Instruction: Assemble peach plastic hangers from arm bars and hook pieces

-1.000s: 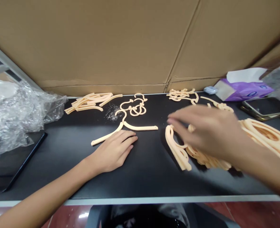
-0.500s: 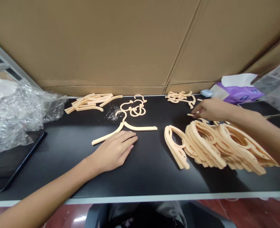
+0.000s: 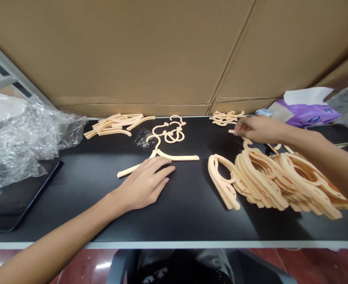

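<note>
My left hand lies palm down with its fingers stretched out, over the near side of a cream plastic hanger. The hanger has a hook at the top and two arms spread apart; the hand hides part of its left arm. At the back right, my right hand is closed in a pinch. A slim cream plastic piece sticks out to the left of its fingertips; the rest is hidden. Below that hand lies a row of folded cream hangers, overlapping one another.
Loose hanger arms are heaped at the back left, with loose hooks beside them. Small cream pieces lie by the cardboard wall. Bubble wrap and a dark tablet-like slab are left; a purple tissue pack is right.
My right hand has moved a little up and to the left with the slim cream piece. My left hand stays by the hanger. The whole view has shifted slightly.
</note>
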`<state>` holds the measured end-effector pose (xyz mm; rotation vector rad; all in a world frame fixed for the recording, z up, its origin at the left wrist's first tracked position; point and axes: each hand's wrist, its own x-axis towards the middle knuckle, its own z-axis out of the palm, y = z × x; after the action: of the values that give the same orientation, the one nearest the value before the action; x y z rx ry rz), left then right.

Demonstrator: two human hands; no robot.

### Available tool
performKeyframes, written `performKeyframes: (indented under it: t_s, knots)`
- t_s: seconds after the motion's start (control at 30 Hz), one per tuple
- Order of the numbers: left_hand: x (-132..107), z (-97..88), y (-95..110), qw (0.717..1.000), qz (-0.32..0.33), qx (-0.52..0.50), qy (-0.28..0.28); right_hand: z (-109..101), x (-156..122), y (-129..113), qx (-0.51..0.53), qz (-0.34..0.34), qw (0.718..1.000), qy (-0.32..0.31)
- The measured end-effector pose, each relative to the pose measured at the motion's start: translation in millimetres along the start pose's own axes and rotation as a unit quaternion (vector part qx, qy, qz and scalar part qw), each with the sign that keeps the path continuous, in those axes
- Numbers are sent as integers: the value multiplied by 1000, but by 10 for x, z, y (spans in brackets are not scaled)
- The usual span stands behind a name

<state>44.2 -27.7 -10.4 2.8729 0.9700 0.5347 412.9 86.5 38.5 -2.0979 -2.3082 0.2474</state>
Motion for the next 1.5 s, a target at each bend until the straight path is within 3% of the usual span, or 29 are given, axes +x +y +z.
performKeyframes:
  t_s: [0.27, 0.43, 0.57, 0.67, 0.8, 0.93, 1.0, 1.2, 1.5]
  knots:
    - [-27, 5, -25, 994, -56, 65, -62, -107, -3, -111, 41, 45, 997, 45]
    - [-4, -34, 5, 993, -74, 83, -48, -181, -4, -120, 81, 41, 984, 152]
    - [6, -41, 23, 990, -103, 99, -11, -217, -37, -229, 139, 0, 958, 250]
    - [14, -27, 29, 988, -114, 100, 6, -215, -173, -474, 243, -41, 921, 302]
    - [23, -21, 40, 990, -112, 83, 18, -146, -535, -931, 379, -127, 872, 284]
    - [19, -13, 41, 995, -83, 53, 31, 44, -880, -1292, 368, -198, 862, 286]
    - [17, -6, 33, 995, -80, 34, 42, 161, -961, -1390, 366, -221, 867, 257]
    - [19, 4, -8, 991, -113, -40, 61, 374, -943, -1406, 436, -202, 863, 156]
    - [10, -30, -42, 988, -103, -9, 117, 392, -990, -1336, 326, -237, 894, 197]
